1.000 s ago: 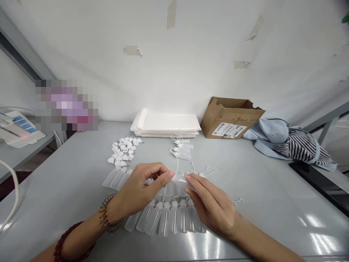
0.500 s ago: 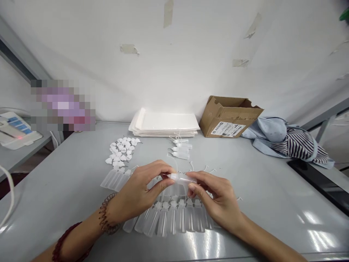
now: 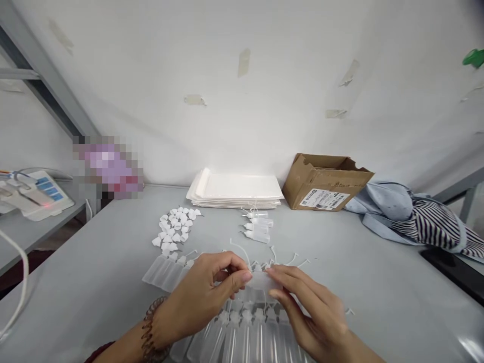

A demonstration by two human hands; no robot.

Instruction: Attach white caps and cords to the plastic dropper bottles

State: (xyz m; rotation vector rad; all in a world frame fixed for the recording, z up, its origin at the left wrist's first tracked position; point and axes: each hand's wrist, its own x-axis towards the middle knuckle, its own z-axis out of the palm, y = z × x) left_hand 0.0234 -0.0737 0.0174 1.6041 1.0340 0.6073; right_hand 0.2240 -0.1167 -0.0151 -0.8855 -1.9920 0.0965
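My left hand (image 3: 215, 292) is closed, thumb and forefinger pinched at the neck end of a small translucent squeeze bottle (image 3: 260, 279). A thin white cap strap (image 3: 241, 248) curves up beside those fingertips. From the other side my right hand (image 3: 310, 307) closes its thumb and fingers on the bottle's body; fingers and bottles behind partly hide it. Beneath both hands lie rows of like translucent bottles (image 3: 245, 338) with strapped caps, and more bottles (image 3: 162, 272) lie to the left.
White needle-tip caps (image 3: 174, 227) lie in a pile at left. Several needle-tipped bottles (image 3: 257, 228) lie ahead, before a stack of white padded envelopes (image 3: 242, 186). A cardboard box (image 3: 328, 184), blue and striped cloth (image 3: 423, 217) and a black object (image 3: 449, 272) are at right.
The view has tilted up, so things sit lower in the picture. My hands have come closer together around the bottle, and its needle tip no longer shows.
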